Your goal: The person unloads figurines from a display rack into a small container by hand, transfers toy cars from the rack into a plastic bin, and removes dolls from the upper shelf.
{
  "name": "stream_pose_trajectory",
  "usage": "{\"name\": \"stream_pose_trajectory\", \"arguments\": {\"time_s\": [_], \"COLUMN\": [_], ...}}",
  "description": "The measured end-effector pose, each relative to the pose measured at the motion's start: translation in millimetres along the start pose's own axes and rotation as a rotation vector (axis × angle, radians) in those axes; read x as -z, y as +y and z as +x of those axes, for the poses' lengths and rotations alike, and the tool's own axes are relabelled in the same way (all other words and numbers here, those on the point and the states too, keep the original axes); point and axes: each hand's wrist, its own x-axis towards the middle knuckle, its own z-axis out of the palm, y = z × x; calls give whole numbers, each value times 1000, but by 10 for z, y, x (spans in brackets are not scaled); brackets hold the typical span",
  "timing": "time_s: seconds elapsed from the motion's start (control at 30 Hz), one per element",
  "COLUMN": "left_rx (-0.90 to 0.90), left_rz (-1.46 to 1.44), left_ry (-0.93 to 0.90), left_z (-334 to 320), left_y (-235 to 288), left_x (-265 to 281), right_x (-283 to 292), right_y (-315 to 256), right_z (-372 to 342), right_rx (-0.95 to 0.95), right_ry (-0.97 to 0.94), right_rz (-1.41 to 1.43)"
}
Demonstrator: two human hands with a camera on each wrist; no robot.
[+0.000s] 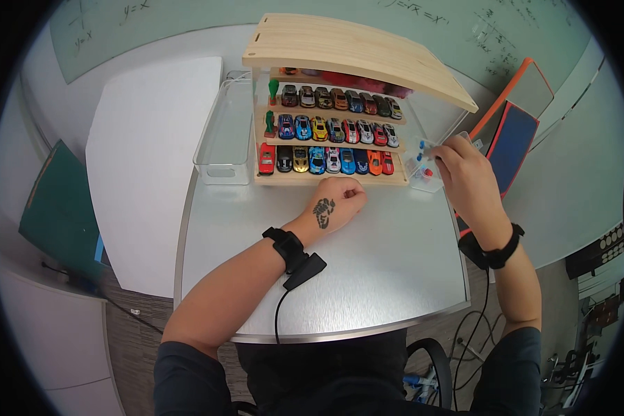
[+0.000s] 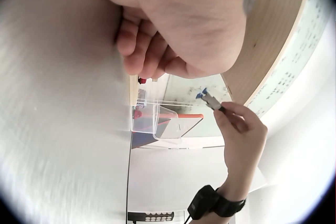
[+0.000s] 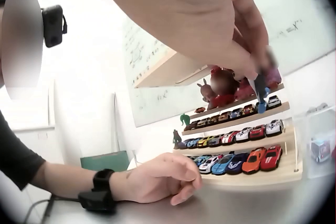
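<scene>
Raised over the right end of the wooden display rack (image 1: 333, 181), my right hand (image 1: 470, 182) pinches a small grey toy piece with blue ends (image 2: 211, 100) between thumb and fingertips. Its exact kind cannot be told. Below that hand stands a clear plastic box (image 1: 430, 184) holding a few small red and blue items. My left hand (image 1: 334, 206) rests on the table in front of the rack, fingers loosely curled around nothing. Toy cars (image 1: 333, 161) fill three tiers of the rack in rows, noses forward. Two green cactus-like figures (image 1: 270, 123) stand at its left end.
The rack's overhanging wooden top (image 1: 353, 48) reaches out above the tiers. To its left sits a long clear bin (image 1: 222, 173). Red plush-like figures (image 3: 224, 85) stand on the upper shelf. The metal table (image 1: 367, 277) has a rounded front edge, and a wristband cable crosses it.
</scene>
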Motion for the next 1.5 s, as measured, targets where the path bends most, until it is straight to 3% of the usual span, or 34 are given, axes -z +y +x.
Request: {"name": "stream_pose_trajectory", "arguments": {"time_s": [0.23,0.47,0.6,0.67,0.73,0.87,0.93,1.0,1.07,1.27,1.33,1.4,1.5], "left_rx": [-1,34,24,13,4,-35,-44,-183,-179,-190,-197,-120,-149], "left_rz": [34,23,-12,-5,2,-17,-33,106,116,139,155,122,119], "left_ry": [1,14,12,21,28,50,66,179,186,239,249,228,217], "left_z": [14,-6,-13,3,9,0,19,46,25,15,5,1,10], "left_y": [-16,32,41,16,0,-10,-37,-97,-54,-26,4,50,51], "left_x": [0,8,5,0,-7,3,7,3,8,-7,-1,3,5], "right_x": [19,-569,-682,-640,-547,-218,-165,-256,-458,-998,-1052,-1070,-1061], "right_y": [364,793,811,740,608,91,-144,-319,-455,-773,-902,-992,-1051], "right_z": [-195,-92,-71,-74,-85,103,274,552,869,1704,1830,1890,1946], "right_rx": [-261,-231,-240,-231,-200,-159,42,103,165,248,218,218,213], "right_ry": [-180,-216,-343,-367,-327,-345,-337,-384,-306,-340,-440,-449,-469], "right_rz": [13,29,93,106,-66,4,341,547,663,668,577,561,571]}}
